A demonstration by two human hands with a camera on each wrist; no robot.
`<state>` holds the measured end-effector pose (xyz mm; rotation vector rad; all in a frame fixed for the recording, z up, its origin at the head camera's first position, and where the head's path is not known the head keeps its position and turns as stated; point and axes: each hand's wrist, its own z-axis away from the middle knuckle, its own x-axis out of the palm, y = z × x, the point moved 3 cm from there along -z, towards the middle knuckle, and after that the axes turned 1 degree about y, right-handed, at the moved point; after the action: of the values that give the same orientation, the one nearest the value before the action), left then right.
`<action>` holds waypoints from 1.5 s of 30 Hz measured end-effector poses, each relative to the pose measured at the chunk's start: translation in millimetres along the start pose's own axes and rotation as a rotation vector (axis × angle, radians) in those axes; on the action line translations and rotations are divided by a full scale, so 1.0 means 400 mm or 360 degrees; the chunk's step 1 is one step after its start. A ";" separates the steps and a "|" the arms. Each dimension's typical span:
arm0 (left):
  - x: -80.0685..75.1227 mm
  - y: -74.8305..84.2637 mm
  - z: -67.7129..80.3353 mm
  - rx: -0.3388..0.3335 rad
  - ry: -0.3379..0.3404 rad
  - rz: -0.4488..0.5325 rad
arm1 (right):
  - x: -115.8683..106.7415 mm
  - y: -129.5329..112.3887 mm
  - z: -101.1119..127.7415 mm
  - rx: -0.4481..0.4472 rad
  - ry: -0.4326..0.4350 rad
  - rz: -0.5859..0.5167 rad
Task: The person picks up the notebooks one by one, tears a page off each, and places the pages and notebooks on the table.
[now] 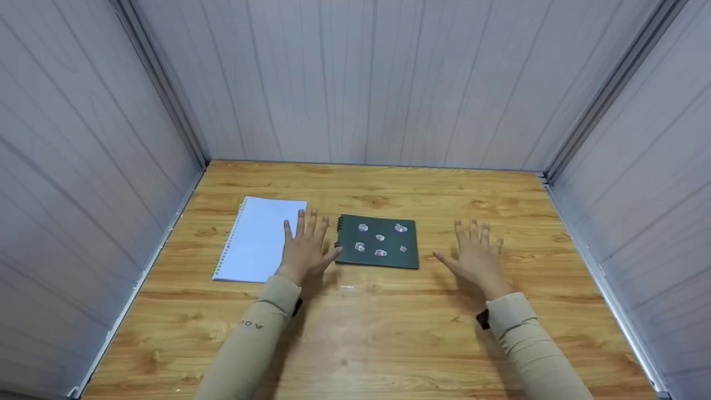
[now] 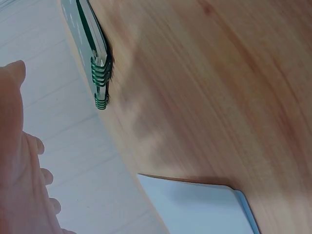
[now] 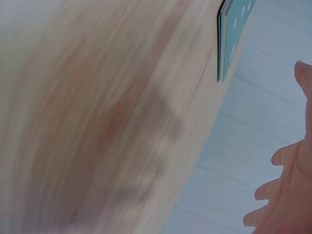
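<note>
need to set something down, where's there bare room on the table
Bare wood shows nearside of the green notebook, between the sleeves; beyond it, up to the back wall; and between the right hand and right wall. Crowded: the gap between the green notebook and white notebook, where the left hand hovers.

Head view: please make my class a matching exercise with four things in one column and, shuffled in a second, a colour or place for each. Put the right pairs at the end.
Column one
1. Larger notebook
2. Smaller notebook
3. Left hand
4. Right hand

Column two
A. Fingers spread, right of both notebooks
B. Dark green with small pale motifs
C. Fingers spread, partly hiding a white surface
D. Plain white, coil along its left edge

Pairs: 1-D, 2-B, 3-C, 4-A
</note>
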<state>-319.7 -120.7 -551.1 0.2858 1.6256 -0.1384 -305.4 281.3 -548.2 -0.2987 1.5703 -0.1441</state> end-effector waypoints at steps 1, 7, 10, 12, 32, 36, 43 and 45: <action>-0.001 0.001 -0.002 0.0003 0.0000 -0.0007 | -0.003 -0.003 -0.003 -0.0004 0.0002 -0.0001; -0.007 0.008 -0.014 0.0022 0.0000 -0.0019 | -0.013 -0.037 -0.025 -0.0038 -0.0019 -0.0070; -0.006 0.015 -0.020 0.0031 -0.0011 0.0018 | -0.012 -0.059 -0.037 -0.0054 -0.0034 -0.0100; -0.004 0.021 -0.025 0.0041 -0.0026 0.0065 | -0.011 -0.074 -0.045 -0.0068 -0.0050 -0.0102; 0.062 0.106 -0.072 0.0140 -0.0304 0.0175 | 0.092 -0.204 -0.106 -0.0394 -0.0352 -0.0154; 0.076 0.113 -0.074 0.0131 -0.0343 0.0147 | 0.116 -0.215 -0.107 -0.0384 -0.0439 -0.0200; 0.086 0.125 -0.072 0.0197 -0.0308 0.0053 | 0.145 -0.235 -0.115 -0.0383 -0.0541 -0.0175; 0.088 0.128 -0.073 0.0220 -0.0296 0.0041 | 0.151 -0.238 -0.117 -0.0398 -0.0555 -0.0161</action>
<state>-335.9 -60.5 -579.6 0.3884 1.4296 -0.2510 -342.5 169.2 -578.8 -0.5689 1.2264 0.0276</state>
